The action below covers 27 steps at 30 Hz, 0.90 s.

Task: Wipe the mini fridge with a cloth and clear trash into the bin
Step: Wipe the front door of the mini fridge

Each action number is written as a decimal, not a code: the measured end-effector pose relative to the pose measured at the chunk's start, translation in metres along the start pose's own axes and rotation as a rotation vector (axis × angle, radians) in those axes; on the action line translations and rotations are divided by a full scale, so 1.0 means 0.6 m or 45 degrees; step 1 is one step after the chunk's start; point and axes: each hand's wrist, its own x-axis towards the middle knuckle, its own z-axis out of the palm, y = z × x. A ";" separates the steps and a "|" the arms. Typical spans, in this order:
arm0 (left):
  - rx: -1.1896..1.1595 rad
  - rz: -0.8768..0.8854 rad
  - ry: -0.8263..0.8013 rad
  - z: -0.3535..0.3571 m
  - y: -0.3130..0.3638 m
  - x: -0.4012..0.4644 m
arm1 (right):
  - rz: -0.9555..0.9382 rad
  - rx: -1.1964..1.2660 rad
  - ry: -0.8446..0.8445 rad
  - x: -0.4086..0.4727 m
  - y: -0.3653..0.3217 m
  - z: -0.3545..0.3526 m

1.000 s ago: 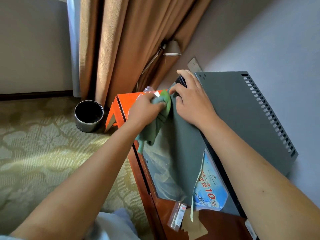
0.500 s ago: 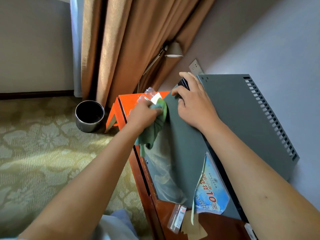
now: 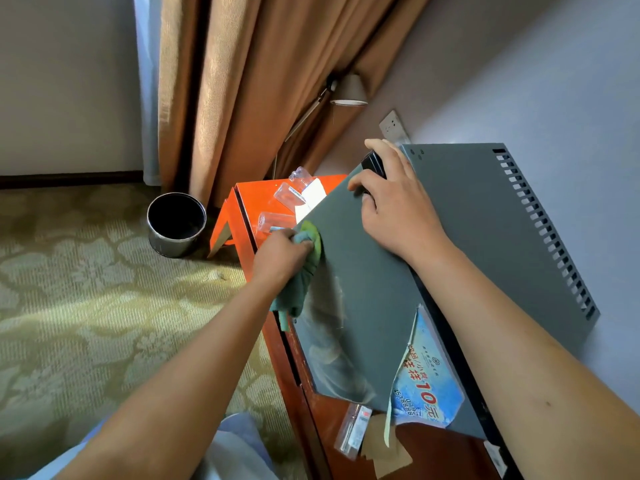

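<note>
A single head-worn wide-angle view looks steeply down and forward from close above the grey metal mini fridge (image 3: 374,271), which fills the right of the frame; patterned beige carpet (image 3: 86,306) spreads lower left.

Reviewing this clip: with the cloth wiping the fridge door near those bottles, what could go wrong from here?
1. The left hand wipes the cloth along the door's far edge, close to the plastic bottles lying on the orange table; a wider stroke might knock them off, though maybe not into the bin.
2. The peeling sticker hangs partly loose; the cloth could snag and tear it.
</note>
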 end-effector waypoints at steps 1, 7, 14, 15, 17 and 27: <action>-0.055 0.052 0.054 -0.008 0.013 0.006 | -0.002 -0.006 -0.002 0.000 0.000 0.000; -0.196 0.125 0.139 -0.024 0.048 0.031 | 0.009 -0.015 -0.014 -0.001 -0.002 -0.002; 0.129 -0.037 -0.093 0.000 -0.023 0.018 | 0.019 -0.023 -0.025 -0.001 -0.005 -0.006; 0.126 -0.013 -0.067 -0.004 -0.014 0.022 | 0.019 -0.025 -0.026 -0.001 -0.005 -0.006; 0.062 0.049 0.017 -0.018 0.011 0.036 | 0.020 -0.028 -0.030 -0.001 -0.005 -0.006; 0.238 -0.058 -0.111 -0.005 -0.032 0.039 | 0.014 -0.023 -0.020 0.000 -0.003 -0.005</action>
